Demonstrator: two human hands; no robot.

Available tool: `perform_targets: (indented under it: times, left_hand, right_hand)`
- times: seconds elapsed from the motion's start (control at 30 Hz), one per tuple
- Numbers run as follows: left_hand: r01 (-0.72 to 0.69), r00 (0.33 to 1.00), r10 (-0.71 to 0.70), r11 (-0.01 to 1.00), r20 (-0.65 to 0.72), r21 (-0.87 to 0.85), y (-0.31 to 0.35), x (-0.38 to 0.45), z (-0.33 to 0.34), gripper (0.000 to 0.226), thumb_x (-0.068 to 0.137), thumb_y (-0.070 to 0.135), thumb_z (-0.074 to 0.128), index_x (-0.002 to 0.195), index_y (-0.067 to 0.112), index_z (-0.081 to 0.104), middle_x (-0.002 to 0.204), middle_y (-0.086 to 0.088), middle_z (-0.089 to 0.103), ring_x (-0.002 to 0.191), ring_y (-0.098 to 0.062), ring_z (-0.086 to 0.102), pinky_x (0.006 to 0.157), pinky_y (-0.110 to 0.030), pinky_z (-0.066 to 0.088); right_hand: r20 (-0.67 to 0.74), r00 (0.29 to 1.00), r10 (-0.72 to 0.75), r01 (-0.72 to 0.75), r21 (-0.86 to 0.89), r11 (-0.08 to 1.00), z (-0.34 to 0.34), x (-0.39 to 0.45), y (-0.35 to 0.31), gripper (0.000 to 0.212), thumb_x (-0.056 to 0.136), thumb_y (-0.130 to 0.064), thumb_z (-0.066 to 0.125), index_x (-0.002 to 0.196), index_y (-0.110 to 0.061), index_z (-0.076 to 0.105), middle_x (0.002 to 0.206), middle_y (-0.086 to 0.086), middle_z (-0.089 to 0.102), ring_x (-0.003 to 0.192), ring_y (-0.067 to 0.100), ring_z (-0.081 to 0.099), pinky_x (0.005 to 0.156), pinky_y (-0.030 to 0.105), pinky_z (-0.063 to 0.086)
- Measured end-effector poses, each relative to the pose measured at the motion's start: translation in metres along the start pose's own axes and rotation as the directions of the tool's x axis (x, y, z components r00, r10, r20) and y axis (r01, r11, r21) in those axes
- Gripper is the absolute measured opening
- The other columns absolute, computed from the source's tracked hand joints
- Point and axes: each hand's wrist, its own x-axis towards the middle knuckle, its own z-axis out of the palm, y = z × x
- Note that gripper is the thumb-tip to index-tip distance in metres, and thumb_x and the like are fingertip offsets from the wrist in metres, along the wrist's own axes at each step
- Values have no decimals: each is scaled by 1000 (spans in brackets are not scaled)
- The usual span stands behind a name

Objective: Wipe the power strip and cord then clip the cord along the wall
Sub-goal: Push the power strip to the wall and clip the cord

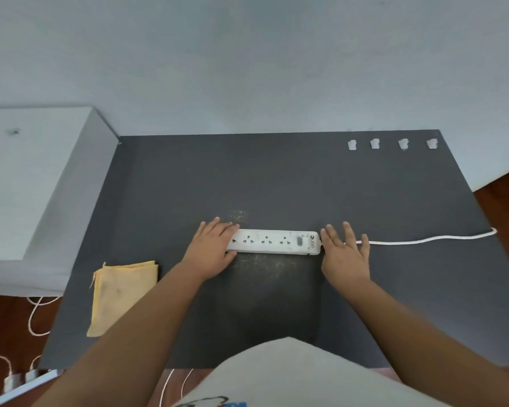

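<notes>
Hands bracket the power strip [274, 242] mid-table, left hand [212, 248] flat over its socket end, right hand [346, 254] spread open on the cord [429, 239] exit, seemingly steadying it before fetching the yellow cloth [121, 292].

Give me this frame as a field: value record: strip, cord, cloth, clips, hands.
surface: dark grey table against a pale wall
power strip: white power strip, lying flat near table centre, sockets up, dusty specks around it
cord: white cord, runs right from the strip and off the table's right edge
cloth: yellow cloth, folded, on the table at left, untouched
clips: four white clips, in a row at the back right
left hand: left hand, flat on the strip's left end
right hand: right hand, fingers spread, over the cord where it leaves the strip
</notes>
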Motion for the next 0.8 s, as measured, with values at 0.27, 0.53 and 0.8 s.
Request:
perform_targets:
  times: [0.27,0.53,0.8]
  left_hand:
    - [30,999,-32,998,35,51,4,9,-5,68,87,38,62,146,26,31,141,3,42,138,-22,33,119,-44,10]
    - [0,979,-3,1000,-203,-14,3,5,-21,64,83,29,68,140,22,42,132,0,49,121,-23,46,109,-39,30]
    - [-51,961,55,998,-269,22,-8,43,-70,62,84,29,67,141,22,42,133,-1,50,121,-25,47,111,-45,27]
  right_hand:
    - [-33,996,-85,86,28,996,8,21,39,34,97,-24,41,125,-34,58,147,-8,43,147,24,13,115,55,1]
    - [-324,936,-138,207,189,960,4,37,52,16,89,-24,52,94,-21,66,90,4,67,94,32,61,88,44,39]
    - [-190,977,-93,157,353,923,-37,79,115,32,91,-52,48,93,-25,65,87,1,66,86,24,63,71,34,48]
